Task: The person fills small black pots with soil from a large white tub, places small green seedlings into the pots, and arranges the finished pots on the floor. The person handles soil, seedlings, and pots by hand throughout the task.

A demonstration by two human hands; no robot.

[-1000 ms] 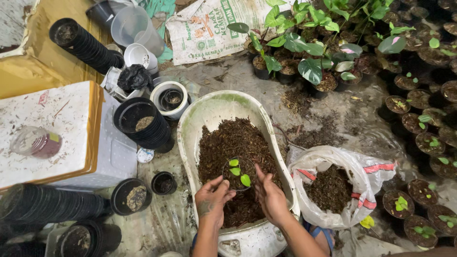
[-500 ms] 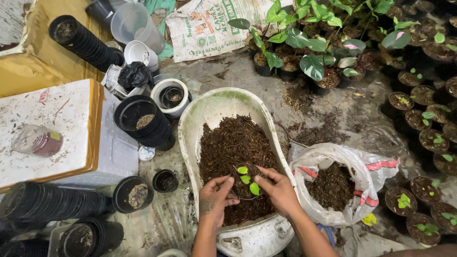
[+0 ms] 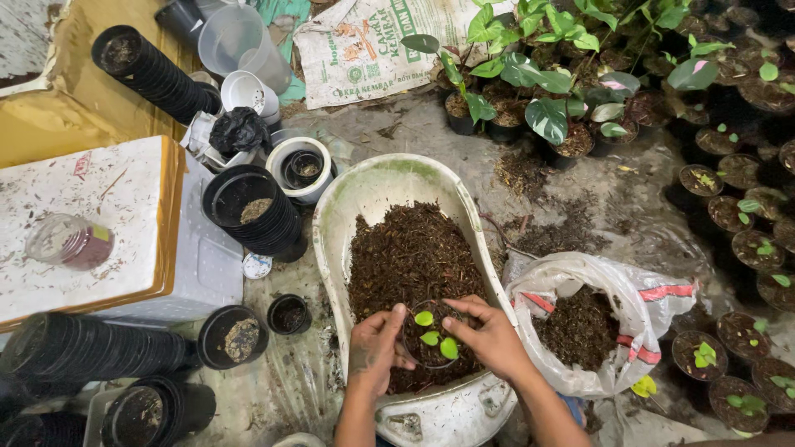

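Small seedling pot (image 3: 431, 341) — upright, soil-filled

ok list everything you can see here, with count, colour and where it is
tub: one, pale, centre, holds brown potting mix
small pot: one, dark, with green seedling, in tub between both hands
plastic bag: one, white, right of tub, holds mix
black pot stacks: several, left side
foam box: one, white, left
jar: one, clear, on box
potted plants: many, green, top and right
printed sack: one, white, top
left hand: at pot's left side
right hand: at pot's right side
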